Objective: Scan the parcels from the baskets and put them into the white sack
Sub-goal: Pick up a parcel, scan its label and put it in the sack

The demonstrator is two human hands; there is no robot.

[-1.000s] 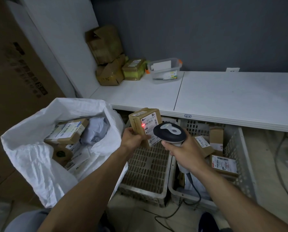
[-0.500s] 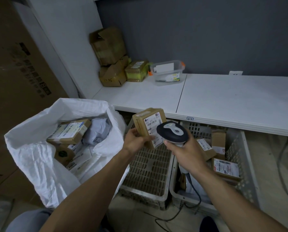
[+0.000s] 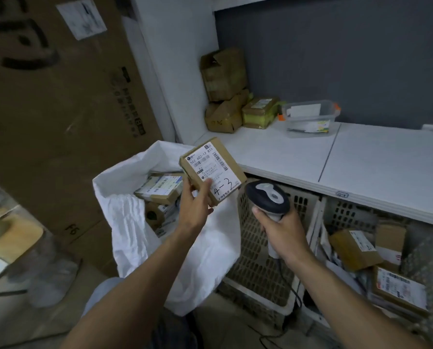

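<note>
Head view, the only view supplied.

Your left hand [image 3: 195, 207] holds one parcel [image 3: 211, 170] up over the mouth of the white sack [image 3: 134, 222]. The thumb [image 3: 206, 183] presses on the lower edge of the label. The other fingers are behind the box and hidden, so you cannot tell how they lie. The label face is tilted up toward you, which keeps the barcodes readable, and the grip stays low on the box, so no code is covered.

Your right hand [image 3: 283, 230] is wrapped round the handle of the scanner [image 3: 267, 197], fingers curled tight. The scanner sits just beside the parcel's lower right corner without touching it. No scan light shows on the label.

The sack stands open, just left of the near basket [image 3: 258, 248], so the drop from scan to sack is short. Labelled parcels [image 3: 160, 188] already lie inside it. The visible part of the near basket shows no parcels. The far basket [image 3: 349, 215], under the white counter [image 3: 286, 152], has several boxes [image 3: 354, 248] left in it.

Judgement: the parcel is placed for release into the sack. Whether its code has registered cannot be confirmed from this view. The task is partly done, and the far basket remains to be worked.
</note>
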